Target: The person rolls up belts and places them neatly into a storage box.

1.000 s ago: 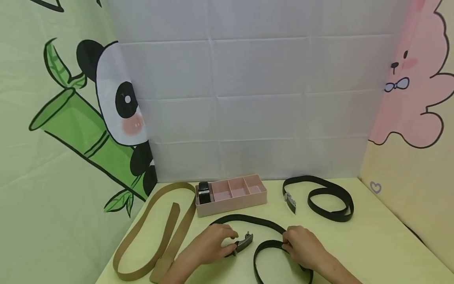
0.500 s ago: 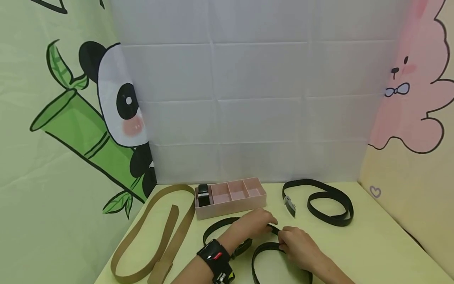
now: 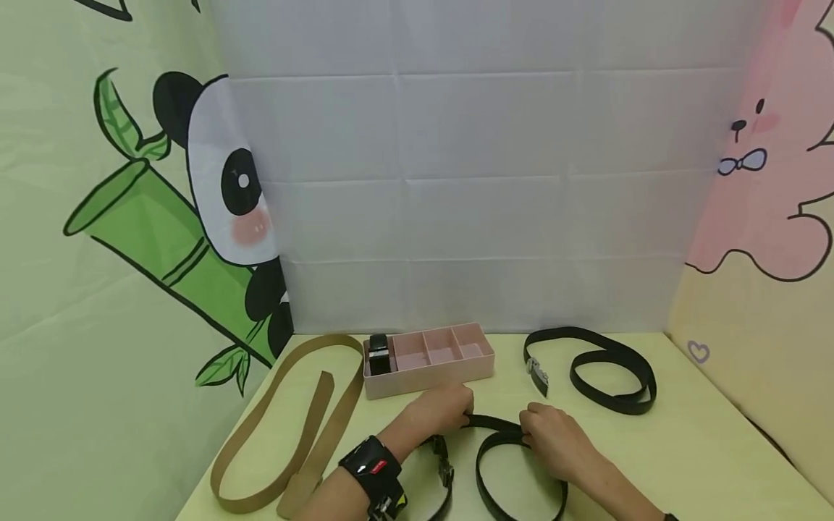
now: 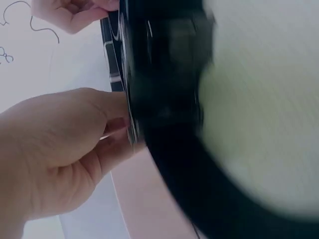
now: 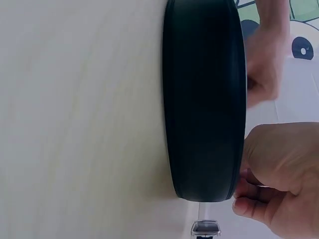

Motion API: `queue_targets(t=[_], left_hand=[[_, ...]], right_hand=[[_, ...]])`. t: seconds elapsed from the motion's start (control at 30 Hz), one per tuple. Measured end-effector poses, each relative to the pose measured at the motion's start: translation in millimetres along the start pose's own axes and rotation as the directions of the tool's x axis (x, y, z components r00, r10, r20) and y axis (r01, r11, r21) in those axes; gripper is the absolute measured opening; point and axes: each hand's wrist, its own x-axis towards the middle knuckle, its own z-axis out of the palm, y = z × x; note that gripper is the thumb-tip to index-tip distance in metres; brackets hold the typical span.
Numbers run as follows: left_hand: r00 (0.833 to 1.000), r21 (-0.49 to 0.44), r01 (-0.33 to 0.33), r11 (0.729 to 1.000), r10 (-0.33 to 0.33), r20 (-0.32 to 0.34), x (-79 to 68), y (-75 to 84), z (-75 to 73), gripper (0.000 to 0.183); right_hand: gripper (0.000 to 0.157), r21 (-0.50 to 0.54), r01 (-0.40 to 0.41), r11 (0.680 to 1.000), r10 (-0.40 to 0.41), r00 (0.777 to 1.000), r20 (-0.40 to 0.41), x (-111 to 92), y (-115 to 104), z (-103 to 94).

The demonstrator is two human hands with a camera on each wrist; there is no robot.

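Note:
A black belt (image 3: 495, 422) stands on its edge across the front of the table, its buckle (image 3: 446, 472) hanging near my left wrist. With fingers and thumb, my left hand (image 3: 439, 407) grips its upper stretch, the fingertips partly hidden behind the strap. Just to the right, my right hand (image 3: 554, 438) pinches the same belt where it bends into a loop. In the right wrist view the belt's broad dark face (image 5: 204, 99) stands beside the right hand's fingertips. The left wrist view shows the strap between the left thumb and fingers, with a blurred dark part of the belt close to the camera.
Behind the left hand stands a pink divided box (image 3: 430, 376) with a rolled black belt (image 3: 378, 354) in its left compartment. A tan belt (image 3: 224, 463) lies looped at the left. Another black belt (image 3: 612, 354) lies coiled at the back right. Printed cloth walls enclose the table.
My left hand has moved from the buckle up onto the strap, then slightly left, gripping it. The buckle end has swung down and toward me. The right hand keeps its hold.

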Motion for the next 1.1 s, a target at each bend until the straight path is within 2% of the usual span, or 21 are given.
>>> queue_targets(t=[0.13, 0.27, 0.47, 0.63, 0.77, 0.87, 0.97, 1.03, 1.1], left_hand=[[1.0, -0.077, 0.003, 0.997, -0.002, 0.012, -21.8, -14.3, -1.4, 0.02], [0.999, -0.193, 0.037, 0.981, -0.034, 0.02, -47.4, -21.2, -2.5, 0.009], [0.996, -0.309, 0.089, 0.947, -0.092, 0.006, -88.8, -21.2, -6.1, 0.011], [0.991, -0.406, 0.136, 0.903, -0.127, 0.051, -114.0, -15.7, -8.7, 0.017], [0.993, -0.429, 0.115, 0.896, -0.094, 0.071, -118.6, -11.1, -11.4, 0.018], [0.994, -0.439, 0.08, 0.895, -0.04, 0.1, -116.9, -10.7, -16.2, 0.018], [0.991, -0.472, 0.071, 0.879, -0.007, 0.137, -113.3, -14.0, -21.1, 0.018], [0.992, -0.473, 0.071, 0.878, -0.013, 0.124, -108.5, -18.3, -22.9, 0.019], [0.998, -0.452, 0.047, 0.891, -0.02, 0.064, -100.5, -23.0, -22.3, 0.016]], right_hand=[[0.029, 0.0, -0.025, 1.0, 0.025, 1.0, -0.004, 0.9, 10.6, -0.5], [0.03, 0.01, -0.053, 0.999, 0.053, 0.999, 0.004, 1.3, 21.7, -0.1], [0.031, 0.022, -0.076, 0.997, 0.075, 0.997, 0.019, 2.4, 37.9, 0.4], [0.031, 0.047, -0.052, 0.998, 0.052, 0.999, 0.002, 2.3, 47.6, 2.1], [0.029, 0.105, -0.031, 0.994, 0.032, 0.999, -0.005, 4.2, 50.1, 5.4], [0.027, 0.168, -0.018, 0.986, 0.017, 1.0, 0.009, 8.0, 48.1, 8.2], [0.025, 0.213, 0.019, 0.977, -0.024, 1.0, 0.019, 13.6, 42.8, 11.9], [0.024, 0.23, 0.061, 0.971, -0.066, 0.998, 0.015, 18.1, 37.1, 14.5], [0.022, 0.246, 0.103, 0.964, -0.109, 0.994, 0.01, 23.3, 29.8, 16.9]])
